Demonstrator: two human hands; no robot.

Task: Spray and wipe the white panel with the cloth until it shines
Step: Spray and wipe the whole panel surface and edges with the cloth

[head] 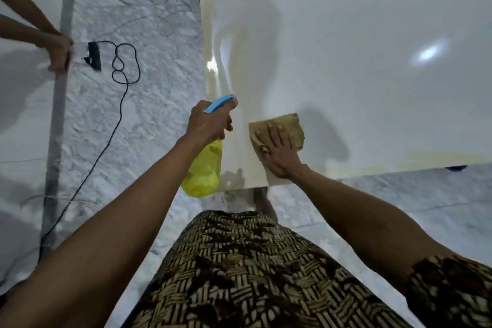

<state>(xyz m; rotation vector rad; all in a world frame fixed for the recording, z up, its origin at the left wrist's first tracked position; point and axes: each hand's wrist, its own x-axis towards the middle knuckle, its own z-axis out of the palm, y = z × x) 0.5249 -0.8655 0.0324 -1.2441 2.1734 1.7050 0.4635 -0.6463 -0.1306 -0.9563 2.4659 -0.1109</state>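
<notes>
A large glossy white panel (359,74) lies flat on the marble floor, its border yellowish. My left hand (209,121) grips a yellow spray bottle (205,170) with a blue nozzle, held over the panel's near left corner with the nozzle pointing across the panel. My right hand (278,153) lies flat, fingers spread, pressing a tan cloth (288,125) onto the panel close to its near edge. The cloth's near part is hidden under my palm.
Another person's hands (57,54) hold a grey bar (60,93) at the left. A black power strip (94,56) with a looped cable (117,104) lies on the marble floor (149,21) between bar and panel. A dark blue object (456,168) peeks from under the panel's near edge.
</notes>
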